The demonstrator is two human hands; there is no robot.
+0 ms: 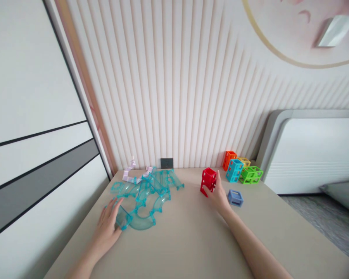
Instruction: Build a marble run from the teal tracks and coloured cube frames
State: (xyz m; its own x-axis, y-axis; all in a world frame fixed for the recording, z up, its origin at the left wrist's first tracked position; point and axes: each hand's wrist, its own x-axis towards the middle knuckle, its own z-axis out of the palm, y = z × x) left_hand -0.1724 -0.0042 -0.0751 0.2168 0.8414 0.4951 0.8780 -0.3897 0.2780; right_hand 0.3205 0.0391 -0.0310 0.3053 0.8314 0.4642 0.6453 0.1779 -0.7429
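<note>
The person's right hand (218, 195) wraps its fingers around a red block tower (208, 181) that stands on the table (192, 240). A small blue cube (235, 197) sits just beside that hand. The left hand (109, 224) lies flat and open, holding nothing, with its fingertips touching a pile of see-through teal track pieces (147, 193). More colored cubes (241, 170) sit by the wall.

Home bedroom or child's room: padded headboard (308, 151) beside the desk's (177, 240) right edge, fluted wall panelling (177, 85), toy blocks (241, 170) at far corner
</note>
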